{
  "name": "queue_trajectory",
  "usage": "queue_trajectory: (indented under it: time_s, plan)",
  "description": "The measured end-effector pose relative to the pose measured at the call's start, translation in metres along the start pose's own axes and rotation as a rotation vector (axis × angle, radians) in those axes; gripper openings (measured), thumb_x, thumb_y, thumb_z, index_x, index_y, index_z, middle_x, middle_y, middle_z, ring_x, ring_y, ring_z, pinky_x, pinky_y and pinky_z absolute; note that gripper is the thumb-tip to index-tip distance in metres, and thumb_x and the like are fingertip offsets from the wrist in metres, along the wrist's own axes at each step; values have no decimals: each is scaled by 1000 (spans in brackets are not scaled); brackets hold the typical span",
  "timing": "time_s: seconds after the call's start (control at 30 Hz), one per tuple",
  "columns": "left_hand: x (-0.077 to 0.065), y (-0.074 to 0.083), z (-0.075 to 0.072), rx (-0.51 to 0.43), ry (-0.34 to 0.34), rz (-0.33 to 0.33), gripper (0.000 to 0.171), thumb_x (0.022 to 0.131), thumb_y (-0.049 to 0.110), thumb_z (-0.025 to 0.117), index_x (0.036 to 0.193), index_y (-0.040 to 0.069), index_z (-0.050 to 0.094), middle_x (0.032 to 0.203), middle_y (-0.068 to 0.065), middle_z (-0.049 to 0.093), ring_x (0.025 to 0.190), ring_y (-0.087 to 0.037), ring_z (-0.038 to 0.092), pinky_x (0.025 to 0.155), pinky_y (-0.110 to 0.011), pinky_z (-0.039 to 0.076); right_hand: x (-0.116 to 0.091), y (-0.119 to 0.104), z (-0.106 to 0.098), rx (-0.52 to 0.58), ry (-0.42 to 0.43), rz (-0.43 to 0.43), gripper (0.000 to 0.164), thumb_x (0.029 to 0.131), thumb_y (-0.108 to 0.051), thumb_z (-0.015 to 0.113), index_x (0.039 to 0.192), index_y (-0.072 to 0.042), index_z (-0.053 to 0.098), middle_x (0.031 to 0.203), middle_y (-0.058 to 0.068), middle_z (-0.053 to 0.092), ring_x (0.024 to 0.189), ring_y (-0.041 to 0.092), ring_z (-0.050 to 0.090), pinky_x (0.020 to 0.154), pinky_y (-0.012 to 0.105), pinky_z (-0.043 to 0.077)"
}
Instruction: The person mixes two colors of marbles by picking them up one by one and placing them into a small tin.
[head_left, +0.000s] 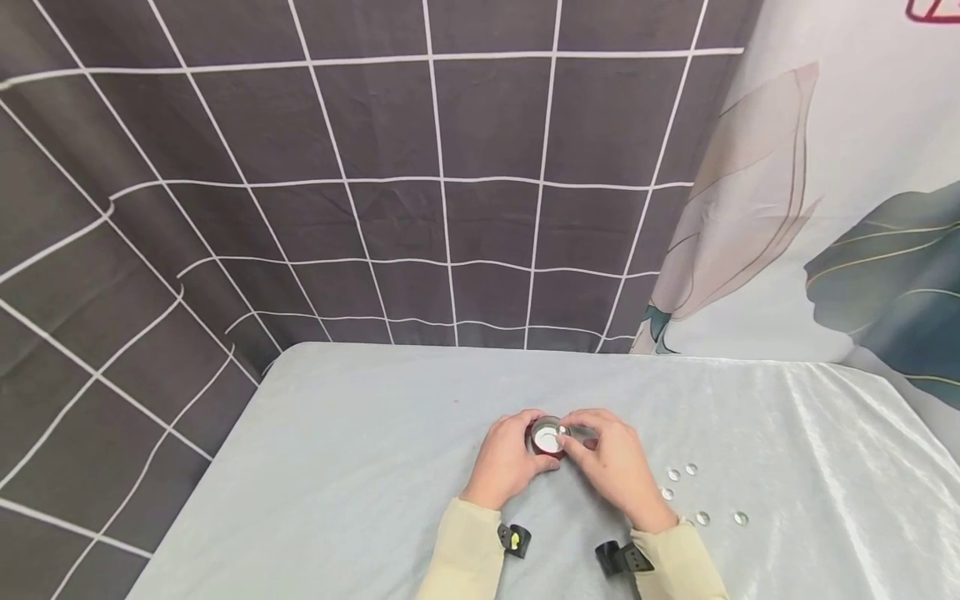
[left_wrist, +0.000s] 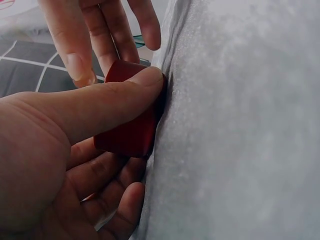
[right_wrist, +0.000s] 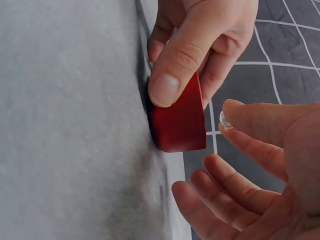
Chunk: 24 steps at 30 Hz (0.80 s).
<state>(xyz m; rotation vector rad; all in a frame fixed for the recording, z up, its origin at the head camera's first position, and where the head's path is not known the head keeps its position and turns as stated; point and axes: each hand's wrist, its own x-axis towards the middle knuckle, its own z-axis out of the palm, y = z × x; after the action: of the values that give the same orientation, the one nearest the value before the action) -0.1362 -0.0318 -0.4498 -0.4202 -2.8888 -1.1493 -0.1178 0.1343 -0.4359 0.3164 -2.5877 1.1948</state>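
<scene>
A small round red container (head_left: 547,437), silvery inside, stands on the pale tablecloth with its opening facing up. My left hand (head_left: 504,460) grips it from the left, the thumb laid along its red side (left_wrist: 129,134) in the left wrist view. Between thumb and forefinger my right hand (head_left: 613,462) pinches a small clear glass bead (right_wrist: 224,120). The bead is just above the container's rim, at its right side in the head view; the other right fingers are spread beside the red wall (right_wrist: 181,125).
Several more clear glass beads (head_left: 702,517) lie scattered on the cloth to the right of my right forearm. A pale cloth (head_left: 337,467) covers the table. Behind it hang a dark grid-patterned curtain (head_left: 487,225) and a leaf-patterned one (head_left: 757,308).
</scene>
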Motion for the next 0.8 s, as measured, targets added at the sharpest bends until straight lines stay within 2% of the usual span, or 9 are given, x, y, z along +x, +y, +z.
queue_trajectory:
  time_s: [0.13,0.4,0.8]
  plan:
    - [0,1,0,5,-5,-12,57,73,22,92,123,11,68,114,-1,71,106,-22,63,94,-38,50,0,1,1,-37,-1,2,14,82,-8,81,96,-10,77,102,7,72,93,24,69,75,38,59]
    - [-2,1,2,4,0,-12,55,73,21,91,122,12,69,113,-1,71,105,-22,63,93,-37,50,0,4,6,-94,-8,-10,15,81,-8,81,96,-6,78,103,11,72,97,31,68,85,50,53]
    - [-1,3,1,6,-6,-33,55,73,22,91,122,12,69,113,-1,72,106,-23,63,94,-38,50,0,5,9,-126,-32,12,12,82,-9,80,93,-6,77,105,14,70,100,34,67,90,52,53]
